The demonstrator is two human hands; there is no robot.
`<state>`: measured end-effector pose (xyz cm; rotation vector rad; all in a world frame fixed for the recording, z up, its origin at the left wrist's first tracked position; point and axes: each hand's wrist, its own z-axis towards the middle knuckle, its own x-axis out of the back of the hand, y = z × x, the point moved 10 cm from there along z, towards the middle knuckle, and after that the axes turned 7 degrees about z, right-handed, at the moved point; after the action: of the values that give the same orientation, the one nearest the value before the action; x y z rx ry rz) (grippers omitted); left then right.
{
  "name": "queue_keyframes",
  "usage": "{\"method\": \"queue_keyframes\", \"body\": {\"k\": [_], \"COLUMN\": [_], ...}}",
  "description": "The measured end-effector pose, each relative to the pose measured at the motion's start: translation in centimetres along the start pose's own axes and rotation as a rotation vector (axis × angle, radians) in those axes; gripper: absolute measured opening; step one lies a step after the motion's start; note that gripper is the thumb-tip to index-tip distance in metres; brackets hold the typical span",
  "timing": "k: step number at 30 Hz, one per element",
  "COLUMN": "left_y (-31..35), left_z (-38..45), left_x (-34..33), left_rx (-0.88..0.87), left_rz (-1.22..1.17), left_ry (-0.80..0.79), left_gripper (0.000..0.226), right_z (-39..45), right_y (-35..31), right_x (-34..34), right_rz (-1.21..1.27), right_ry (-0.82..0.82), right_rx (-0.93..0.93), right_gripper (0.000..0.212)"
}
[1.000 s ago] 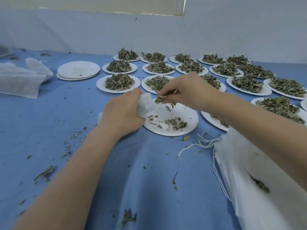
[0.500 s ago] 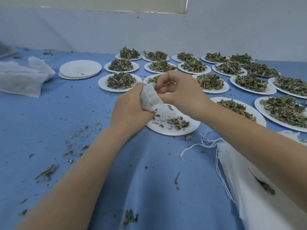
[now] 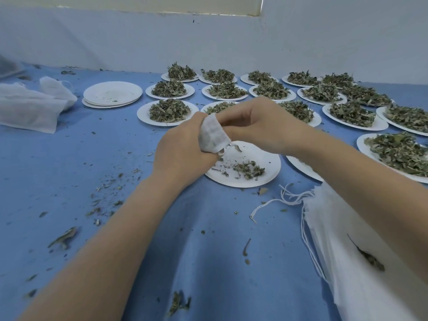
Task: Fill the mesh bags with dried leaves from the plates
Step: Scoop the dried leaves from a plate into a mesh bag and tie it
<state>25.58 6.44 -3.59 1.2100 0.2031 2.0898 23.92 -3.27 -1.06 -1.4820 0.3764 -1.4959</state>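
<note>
Mesh bag (image 3: 213,135): gripping it in my left hand (image 3: 183,151) above near-empty plate (image 3: 261,158) on desk (image 3: 69,172); my right hand (image 3: 257,126) pinching its mouth. Risking leaves (image 3: 249,169) spilling if mouth is slipping shut mid-fill.

You are at a bare packing bench in a small herb-processing workroom: a blue cloth (image 3: 69,172) strewn with crumbs, rows of paper plates (image 3: 166,117) heaped with dried leaves (image 3: 170,108), a stack of emptied plates (image 3: 112,95), piles of white mesh bags (image 3: 347,262), and plain white walls (image 3: 324,42).
</note>
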Motion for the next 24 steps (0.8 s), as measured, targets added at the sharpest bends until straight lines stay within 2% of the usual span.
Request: {"method": "queue_keyframes", "body": {"k": [3, 6, 8, 11, 14, 16, 20, 22, 24], "left_y": [0.5, 0.9, 1.2, 1.8, 1.4, 1.3, 0.8, 0.7, 0.8], "left_z": [-0.2, -0.3, -0.4, -0.5, -0.2, 0.0, 0.1, 0.1, 0.1], "left_x": [-0.3, 0.0, 0.2, 0.0, -0.6, -0.8, -0.7, -0.7, -0.8], "left_rx": [-0.001, -0.024, -0.052, -0.101, -0.080, -0.089, -0.066, -0.061, -0.062], "left_rz": [0.019, 0.060, 0.071, 0.088, 0.106, 0.140, 0.129, 0.117, 0.118], "left_ry": [-0.024, 0.012, 0.024, 0.006, -0.046, -0.068, -0.082, -0.086, -0.088], "left_gripper": [0.036, 0.033, 0.033, 0.034, 0.044, 0.053, 0.050, 0.048, 0.044], "right_z": [0.4, 0.7, 1.1, 0.9, 0.8, 0.7, 0.1, 0.3, 0.6], "right_y": [0.1, 0.2, 0.1, 0.2, 0.4, 0.3, -0.5, -0.4, -0.3], "right_x": [1.0, 0.5, -0.6, -2.7, -2.0, -0.9, 0.5, 1.2, 1.6], "right_rz": [0.000, -0.058, -0.109, -0.213, -0.263, -0.216, 0.029, 0.030, -0.072], "right_ry": [0.207, 0.235, 0.108, -0.193, -0.271, -0.246, -0.160, -0.037, 0.120], "right_rx": [0.016, 0.014, 0.000, -0.045, -0.059, -0.051, -0.018, -0.005, 0.016], "right_gripper": [0.015, 0.027, 0.031, 0.038, 0.021, 0.018, 0.021, 0.019, 0.016]}}
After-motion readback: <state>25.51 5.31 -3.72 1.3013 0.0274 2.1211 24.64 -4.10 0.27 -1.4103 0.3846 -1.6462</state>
